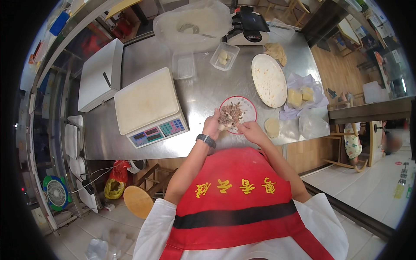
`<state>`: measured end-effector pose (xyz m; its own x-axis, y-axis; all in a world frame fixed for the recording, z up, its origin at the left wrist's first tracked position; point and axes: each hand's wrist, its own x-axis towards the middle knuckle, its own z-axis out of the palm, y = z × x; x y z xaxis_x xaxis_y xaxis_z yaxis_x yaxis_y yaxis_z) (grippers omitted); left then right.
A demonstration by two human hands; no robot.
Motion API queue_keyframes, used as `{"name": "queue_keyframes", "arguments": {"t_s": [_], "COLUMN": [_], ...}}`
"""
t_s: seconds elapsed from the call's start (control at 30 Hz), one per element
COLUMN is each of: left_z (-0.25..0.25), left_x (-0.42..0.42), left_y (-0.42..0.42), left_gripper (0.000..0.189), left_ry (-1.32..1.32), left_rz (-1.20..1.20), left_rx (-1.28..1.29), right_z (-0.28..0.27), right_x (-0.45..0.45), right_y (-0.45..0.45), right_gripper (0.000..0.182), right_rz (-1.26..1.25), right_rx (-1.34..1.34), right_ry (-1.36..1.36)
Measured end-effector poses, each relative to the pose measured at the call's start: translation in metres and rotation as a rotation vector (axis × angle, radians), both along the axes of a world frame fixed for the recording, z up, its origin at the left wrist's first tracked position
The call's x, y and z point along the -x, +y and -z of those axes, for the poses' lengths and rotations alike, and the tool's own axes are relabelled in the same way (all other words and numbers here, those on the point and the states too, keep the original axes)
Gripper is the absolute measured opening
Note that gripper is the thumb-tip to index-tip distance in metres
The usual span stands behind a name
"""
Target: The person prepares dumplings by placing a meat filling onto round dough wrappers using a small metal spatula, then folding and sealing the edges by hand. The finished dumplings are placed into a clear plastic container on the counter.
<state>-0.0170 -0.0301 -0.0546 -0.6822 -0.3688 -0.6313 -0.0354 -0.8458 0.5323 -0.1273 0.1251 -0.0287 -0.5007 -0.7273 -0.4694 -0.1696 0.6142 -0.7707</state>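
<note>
Over the near left part of a red-rimmed plate [250, 114], my left hand [213, 125] holds a pale piece [223, 125], possibly dough. My right hand [251, 130] grips a thin metal utensil [229, 119], its tip at the pale piece; its exact kind cannot be told. Brownish shredded filling [234, 110] is heaped on the plate, partly behind the fingers. A flat round of pale dough [271, 127] lies on the steel table [204, 94], right of my right hand. Beyond it stands an oval white tray [269, 81] with orange specks.
A digital scale [149, 104] stands left, beside a white box [100, 74]. Farther back are a plastic tub with pale pieces [224, 57], an empty clear tub [183, 65], a large plastic-covered container [195, 26] and a black-and-white machine [248, 27]. Yellow blocks [294, 97] lie on plastic at right.
</note>
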Motion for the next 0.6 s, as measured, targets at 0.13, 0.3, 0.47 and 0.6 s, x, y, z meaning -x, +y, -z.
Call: {"name": "queue_keyframes", "arguments": {"t_s": [0.13, 0.3, 0.47, 0.6], "left_z": [0.002, 0.004, -0.003, 0.003], "left_x": [0.008, 0.013, 0.018, 0.018], "left_y": [-0.001, -0.007, -0.007, -0.008], "left_gripper": [0.046, 0.043, 0.046, 0.050], "left_ry": [-0.060, -0.109, -0.125, -0.103], "left_rz": [0.097, 0.129, 0.149, 0.146], "left_rx": [0.155, 0.241, 0.191, 0.158], "right_z": [-0.001, -0.009, 0.035, 0.044], "right_x": [0.008, 0.006, 0.012, 0.021], "right_y": [0.000, -0.003, 0.006, 0.005], "right_gripper": [0.047, 0.046, 0.046, 0.047], "right_rz": [0.032, 0.129, 0.269, 0.379], "right_rx": [-0.011, 0.002, 0.164, -0.021], "right_ry": [-0.064, -0.018, -0.061, -0.389]}}
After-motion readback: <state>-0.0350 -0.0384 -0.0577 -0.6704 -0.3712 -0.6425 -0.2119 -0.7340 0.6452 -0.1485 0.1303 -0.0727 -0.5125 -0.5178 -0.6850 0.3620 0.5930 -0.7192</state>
